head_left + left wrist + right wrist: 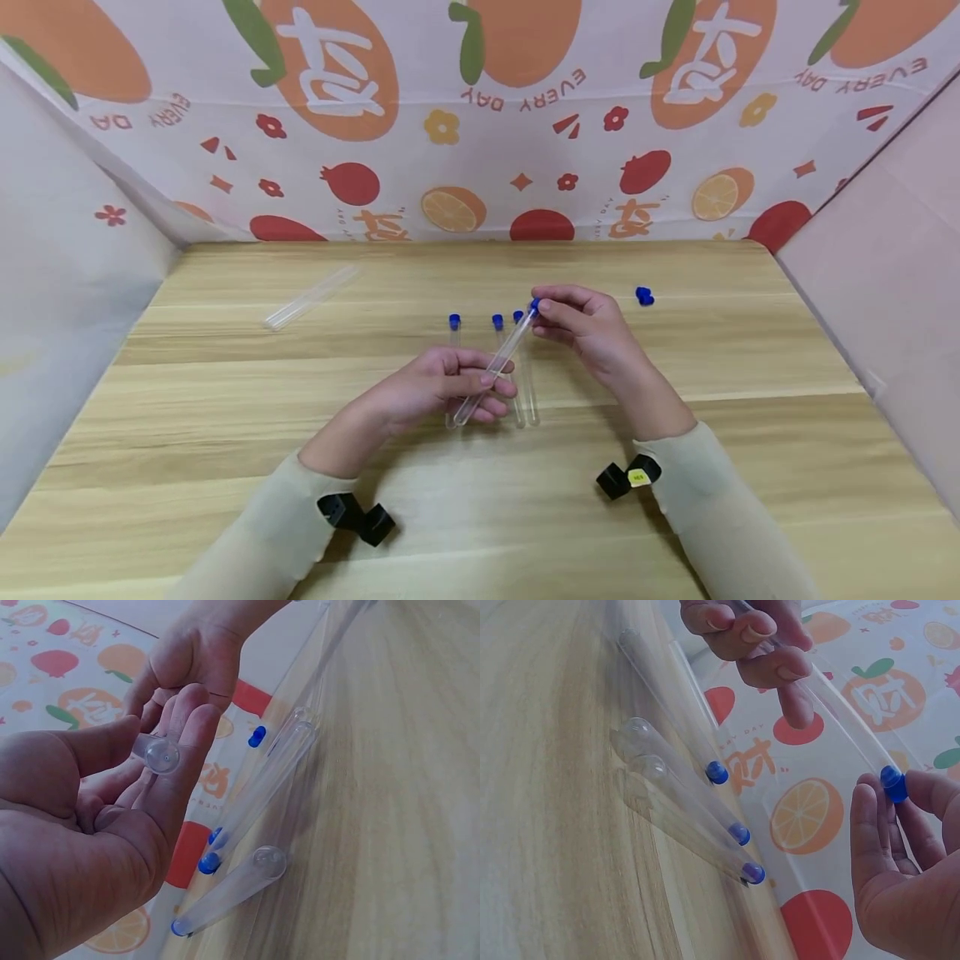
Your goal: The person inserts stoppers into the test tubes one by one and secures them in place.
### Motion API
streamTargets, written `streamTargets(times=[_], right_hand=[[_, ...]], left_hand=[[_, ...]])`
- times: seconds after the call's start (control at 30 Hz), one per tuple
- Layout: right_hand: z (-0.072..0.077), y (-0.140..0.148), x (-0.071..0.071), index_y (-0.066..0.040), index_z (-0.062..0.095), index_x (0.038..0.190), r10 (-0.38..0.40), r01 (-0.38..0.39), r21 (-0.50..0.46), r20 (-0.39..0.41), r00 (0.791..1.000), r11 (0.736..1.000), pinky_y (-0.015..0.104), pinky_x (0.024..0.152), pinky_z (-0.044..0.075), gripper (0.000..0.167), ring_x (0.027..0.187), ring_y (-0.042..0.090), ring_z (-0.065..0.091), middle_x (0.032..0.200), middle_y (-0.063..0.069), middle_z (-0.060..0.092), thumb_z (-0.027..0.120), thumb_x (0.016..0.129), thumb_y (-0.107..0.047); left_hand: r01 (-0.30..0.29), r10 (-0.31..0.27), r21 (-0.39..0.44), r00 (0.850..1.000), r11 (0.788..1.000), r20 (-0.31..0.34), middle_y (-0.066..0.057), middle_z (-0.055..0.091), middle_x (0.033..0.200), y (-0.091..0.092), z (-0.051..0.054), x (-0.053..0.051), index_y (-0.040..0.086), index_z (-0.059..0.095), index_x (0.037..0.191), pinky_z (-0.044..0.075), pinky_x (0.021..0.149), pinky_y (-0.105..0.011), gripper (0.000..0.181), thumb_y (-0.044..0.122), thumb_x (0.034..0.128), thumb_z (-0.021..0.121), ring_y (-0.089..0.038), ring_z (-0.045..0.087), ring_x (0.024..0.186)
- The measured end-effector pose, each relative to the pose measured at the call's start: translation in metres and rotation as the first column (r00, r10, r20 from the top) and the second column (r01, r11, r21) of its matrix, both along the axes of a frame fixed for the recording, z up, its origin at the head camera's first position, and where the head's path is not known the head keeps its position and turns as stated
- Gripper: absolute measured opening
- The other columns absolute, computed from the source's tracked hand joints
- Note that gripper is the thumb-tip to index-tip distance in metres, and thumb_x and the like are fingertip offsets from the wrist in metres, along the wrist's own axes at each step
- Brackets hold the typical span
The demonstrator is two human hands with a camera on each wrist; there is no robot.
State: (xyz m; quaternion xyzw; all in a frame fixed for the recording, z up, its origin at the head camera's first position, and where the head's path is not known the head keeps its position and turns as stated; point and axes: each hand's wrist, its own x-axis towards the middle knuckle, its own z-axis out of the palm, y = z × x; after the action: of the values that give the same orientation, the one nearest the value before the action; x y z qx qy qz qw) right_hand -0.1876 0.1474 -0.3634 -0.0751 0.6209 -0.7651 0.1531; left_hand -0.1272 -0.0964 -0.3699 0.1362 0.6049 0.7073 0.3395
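Note:
A clear test tube (512, 343) slants above the table between both hands, its rounded end low and to the left. Near that end my left hand (442, 383) pinches it between thumb and fingers. My right hand (588, 329) pinches the blue cap (893, 784) at the tube's upper end; the cap sits at the tube mouth. Below the hands, three capped test tubes lie on the table, partly hidden by the left hand: one on the left (671, 705), and two close together at the right, with blue caps (498, 322) toward the back.
Uncapped clear tubes (311, 297) lie together at the back left of the wooden table (225, 400). A small cluster of loose blue caps (644, 296) sits at the back right. A fruit-patterned cloth (480, 167) hangs behind the table's far edge.

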Motion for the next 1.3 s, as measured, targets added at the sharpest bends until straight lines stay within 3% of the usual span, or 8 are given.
streamTargets(times=[0.3, 0.53, 0.8, 1.03, 1.3], right_hand=[[-0.006, 0.017, 0.010, 0.001, 0.067, 0.121, -0.020, 0.019, 0.037, 0.019, 1.000, 0.999, 0.032, 0.088, 0.059, 0.028, 0.089, 0.016, 0.071, 0.109, 0.008, 0.071, 0.066, 0.097, -0.013], [-0.006, 0.018, 0.013, -0.007, 0.073, 0.111, -0.023, 0.022, 0.035, 0.025, 0.999, 0.999, 0.031, 0.088, 0.059, 0.018, 0.087, 0.015, 0.071, 0.101, 0.004, 0.073, 0.067, 0.096, -0.016], [-0.006, 0.008, 0.013, -0.011, 0.075, 0.106, -0.058, 0.058, 0.004, 0.020, 0.998, 0.998, 0.029, 0.086, 0.060, 0.014, 0.086, 0.014, 0.071, 0.097, 0.002, 0.074, 0.068, 0.096, -0.018], [-0.005, -0.001, 0.013, -0.006, 0.072, 0.107, -0.111, 0.112, -0.012, 0.045, 0.993, 0.994, 0.030, 0.087, 0.059, 0.017, 0.088, 0.014, 0.072, 0.100, 0.004, 0.074, 0.069, 0.095, -0.017], [-0.002, -0.014, 0.012, -0.005, 0.072, 0.099, -0.146, 0.148, -0.051, 0.039, 0.989, 0.988, 0.030, 0.086, 0.059, 0.013, 0.087, 0.014, 0.072, 0.100, 0.005, 0.074, 0.072, 0.093, -0.016]], left_hand=[[0.021, -0.022, 0.007, 0.999, 1.000, 0.050, -0.018, 0.070, 0.117, 0.014, -0.008, 0.002, -0.011, 0.048, 0.139, 0.060, 0.087, -0.039, 0.041, 0.008, 0.1028, 0.053, -0.023, 0.073, 0.097], [0.025, -0.025, 0.025, 0.999, 0.999, 0.025, -0.019, 0.069, 0.118, 0.016, -0.009, 0.005, -0.013, 0.045, 0.139, 0.061, 0.086, -0.039, 0.042, 0.008, 0.1035, 0.051, -0.021, 0.073, 0.096], [-0.013, 0.013, 0.026, 1.000, 1.000, 0.022, -0.018, 0.069, 0.117, 0.013, -0.005, 0.006, -0.014, 0.045, 0.138, 0.061, 0.083, -0.037, 0.041, 0.007, 0.1036, 0.051, -0.020, 0.073, 0.094], [-0.036, 0.036, 0.012, 0.999, 0.999, 0.022, -0.032, 0.060, 0.128, 0.009, 0.001, 0.008, -0.013, 0.046, 0.138, 0.061, 0.083, -0.037, 0.040, 0.006, 0.1035, 0.051, -0.020, 0.073, 0.094], [-0.112, 0.112, 0.003, 0.994, 0.994, 0.013, -0.025, 0.066, 0.121, 0.005, 0.006, 0.010, -0.013, 0.047, 0.137, 0.062, 0.080, -0.033, 0.039, 0.004, 0.1028, 0.051, -0.018, 0.073, 0.089]])
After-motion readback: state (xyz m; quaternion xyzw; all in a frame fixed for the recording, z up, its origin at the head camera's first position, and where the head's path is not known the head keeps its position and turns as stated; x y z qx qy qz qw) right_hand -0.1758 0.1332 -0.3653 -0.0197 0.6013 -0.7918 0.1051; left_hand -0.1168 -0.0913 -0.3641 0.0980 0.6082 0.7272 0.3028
